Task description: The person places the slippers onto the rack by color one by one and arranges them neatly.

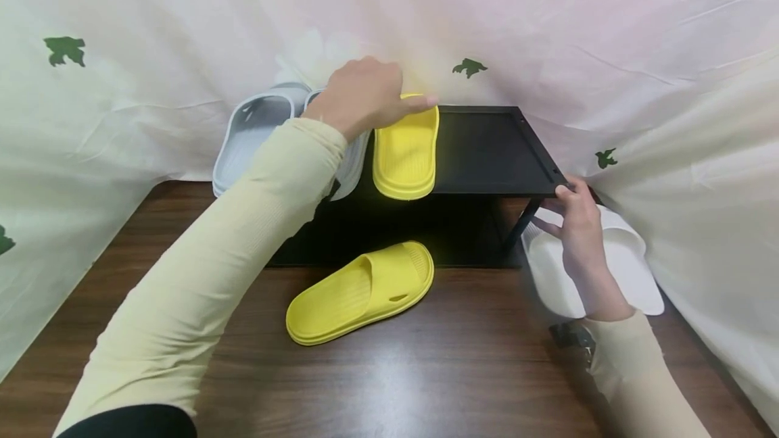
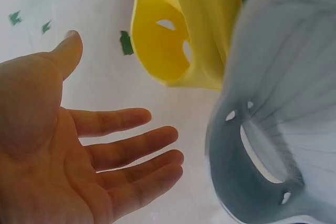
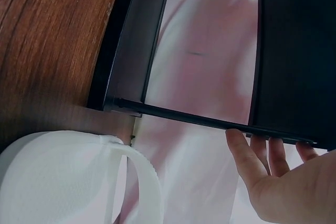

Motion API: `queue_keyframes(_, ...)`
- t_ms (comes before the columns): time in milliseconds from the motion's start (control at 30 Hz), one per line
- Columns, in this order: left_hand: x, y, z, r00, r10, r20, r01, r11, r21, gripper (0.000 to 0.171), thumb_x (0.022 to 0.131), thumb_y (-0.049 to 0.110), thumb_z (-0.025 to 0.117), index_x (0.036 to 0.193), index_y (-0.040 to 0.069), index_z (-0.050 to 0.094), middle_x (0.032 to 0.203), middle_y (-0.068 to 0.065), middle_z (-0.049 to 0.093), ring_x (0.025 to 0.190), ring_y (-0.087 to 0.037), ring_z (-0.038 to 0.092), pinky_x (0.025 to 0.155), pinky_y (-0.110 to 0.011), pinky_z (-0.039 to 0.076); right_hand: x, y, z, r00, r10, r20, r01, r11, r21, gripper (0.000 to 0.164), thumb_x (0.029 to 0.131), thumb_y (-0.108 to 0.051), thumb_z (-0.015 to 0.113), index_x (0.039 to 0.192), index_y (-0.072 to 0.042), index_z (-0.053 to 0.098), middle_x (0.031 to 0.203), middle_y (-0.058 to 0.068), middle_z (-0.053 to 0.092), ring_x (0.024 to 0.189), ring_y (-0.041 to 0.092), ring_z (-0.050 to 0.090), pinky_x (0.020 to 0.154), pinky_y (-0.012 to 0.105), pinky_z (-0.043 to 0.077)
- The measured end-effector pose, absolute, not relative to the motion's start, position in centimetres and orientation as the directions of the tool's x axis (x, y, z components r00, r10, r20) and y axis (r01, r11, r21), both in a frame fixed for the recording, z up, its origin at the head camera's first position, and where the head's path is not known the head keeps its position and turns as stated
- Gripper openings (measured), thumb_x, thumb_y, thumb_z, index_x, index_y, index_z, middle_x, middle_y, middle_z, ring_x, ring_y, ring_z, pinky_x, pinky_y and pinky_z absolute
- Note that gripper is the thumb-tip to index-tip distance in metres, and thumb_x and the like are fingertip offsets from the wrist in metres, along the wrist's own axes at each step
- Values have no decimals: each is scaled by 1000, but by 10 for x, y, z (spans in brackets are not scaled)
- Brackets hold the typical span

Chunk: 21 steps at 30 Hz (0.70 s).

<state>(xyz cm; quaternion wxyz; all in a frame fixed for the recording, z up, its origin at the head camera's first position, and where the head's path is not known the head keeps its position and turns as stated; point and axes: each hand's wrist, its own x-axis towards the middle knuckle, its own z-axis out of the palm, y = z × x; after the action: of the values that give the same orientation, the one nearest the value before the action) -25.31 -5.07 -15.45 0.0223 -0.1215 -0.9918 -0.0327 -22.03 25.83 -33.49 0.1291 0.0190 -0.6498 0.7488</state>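
A black two-tier shoe rack (image 1: 487,151) bears a yellow slipper (image 1: 406,157) and a pair of light grey clogs (image 1: 248,137) on its top tier. Above the slipper and the second clog, which it partly covers, is my left hand (image 1: 365,92). In the left wrist view that hand's fingers (image 2: 134,139) are spread, holding nothing, apart from the grey clog (image 2: 236,166) and yellow slipper (image 2: 210,40). My right hand (image 1: 581,235) grips the rack's front right corner, thumb on top; the right wrist view shows its fingers (image 3: 244,158) against the black side bar (image 3: 194,119).
Another yellow slipper (image 1: 365,293) lies on the brown wooden floor (image 1: 389,377) before the rack. White slippers (image 1: 623,265) lie right of the rack, partly behind my right hand. A pale cloth (image 1: 231,12) with green leaf shapes hangs behind and at both sides.
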Motion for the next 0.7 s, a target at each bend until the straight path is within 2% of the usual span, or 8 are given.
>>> queue_keyframes(67, -249, -57, -157, -968, 243, 69, 248, 965, 86, 67, 95, 76, 37, 94, 11, 53, 86, -5, 46, 83, -22, 49, 75, -35, 41, -220, 259, -335, -966, 170, 195, -217, -121, -969, 19, 106, -20, 44, 116, -19, 60, 102, -3, 65, 95, 16, 62, 72, 26, 59)
queue_keyframes(200, -239, -67, -162, -961, 262, 85, 271, 956, 115, 72, 96, 76, 36, 106, 7, 53, 90, -7, 50, 84, -24, 50, 76, -35, 42, -218, 259, -335, -965, 178, 194, -216, -113, -970, 20, 106, -20, 43, 116, -19, 60, 102, -4, 65, 94, 15, 62, 72, 26, 59)
queue_keyframes(400, -226, -79, -170, -946, 291, 142, 314, 933, 176, 74, 96, 75, 37, 111, 6, 57, 93, -10, 54, 84, -25, 52, 75, -37, 41, -217, 258, -332, -966, 190, 176, -201, -123, -972, 20, 106, -18, 43, 114, -19, 61, 100, -4, 66, 92, 16, 62, 71, 27, 59)
queue_keyframes(467, -222, -83, -173, -944, 293, 152, 318, 930, 184, 76, 97, 75, 37, 119, 6, 60, 102, -11, 59, 90, -26, 54, 78, -40, 43, -217, 258, -332, -967, 187, 173, -198, -125, -972, 20, 106, -18, 43, 115, -18, 61, 100, -4, 67, 92, 16, 62, 71, 27, 59)
queue_keyframes(533, -219, -86, -175, -941, 296, 162, 324, 926, 192, 79, 97, 73, 38, 131, 5, 59, 119, -13, 63, 102, -27, 57, 84, -42, 45, -216, 257, -332, -967, 184, 174, -200, -129, -971, 20, 106, -19, 43, 115, -18, 60, 101, -4, 66, 93, 16, 62, 72, 27, 59)
queue_keyframes(633, -214, -90, -179, -933, 306, 187, 341, 918, 201, 80, 98, 71, 40, 142, 7, 55, 142, -9, 58, 120, -27, 55, 96, -45, 45, -215, 257, -332, -966, 180, 184, -208, -129, -970, 19, 106, -19, 43, 116, -18, 60, 102, -4, 66, 94, 17, 62, 72, 28, 59)
queue_keyframes(700, -211, -92, -181, -926, 314, 209, 356, 911, 210, 78, 98, 70, 41, 144, 8, 55, 145, -8, 56, 124, -27, 54, 99, -45, 44, -216, 257, -332, -965, 182, 189, -214, -128, -968, 19, 106, -19, 44, 116, -18, 60, 102, -4, 66, 95, 17, 62, 72, 27, 59)
